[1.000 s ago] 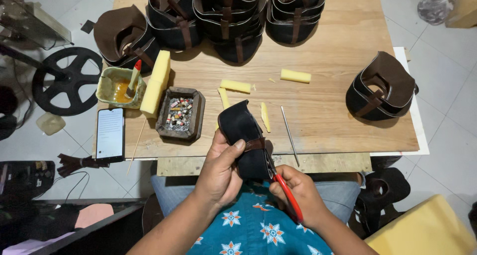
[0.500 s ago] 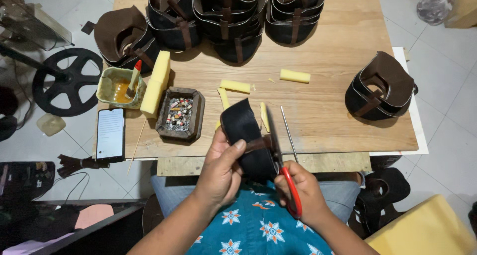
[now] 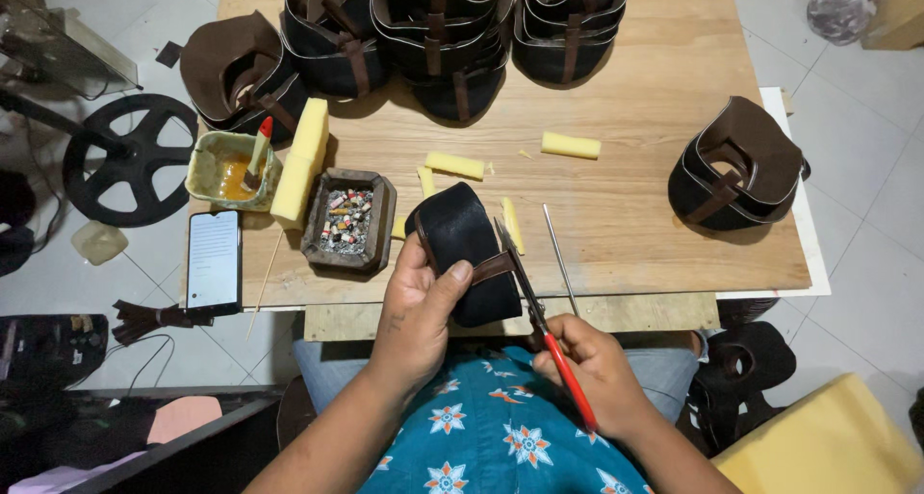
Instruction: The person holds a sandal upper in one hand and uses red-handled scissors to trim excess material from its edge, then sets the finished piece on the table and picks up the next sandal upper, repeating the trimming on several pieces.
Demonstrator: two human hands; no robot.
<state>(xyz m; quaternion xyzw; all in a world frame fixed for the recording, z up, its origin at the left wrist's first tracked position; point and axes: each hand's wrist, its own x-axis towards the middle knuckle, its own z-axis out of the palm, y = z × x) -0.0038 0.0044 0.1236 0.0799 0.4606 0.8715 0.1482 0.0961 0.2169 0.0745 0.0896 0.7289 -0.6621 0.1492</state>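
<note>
Left hand [image 3: 421, 306] is clamped around the black leather piece [image 3: 462, 249], thumb pressed on its brown strap [image 3: 493, 267], holding it just above the near edge of the tabletop [image 3: 635, 215]. Right hand [image 3: 589, 371] is closed on the red handles of the scissors [image 3: 539, 326], blades pointing up along the strap's right side, tips right at the black leather. From my seat, the main risk I see: blades sit very close to the left thumb, so a slip or twist of the piece could nick it. Also, if the blade angle drifts, I'd expect a cut into the black body instead of just the strap end. The grip on the piece is one-handed and it hangs off the edge, so it could rotate under cutting pressure. A thin metal rod [image 3: 559, 255] lies just beside the scissors and yellow foam bits [image 3: 513, 225] near the piece; an elbow swing could knock them off. Glue tub [image 3: 226, 172] and phone [image 3: 213, 261] are well apart, low risk. Can't tell how far the blades are open.
</note>
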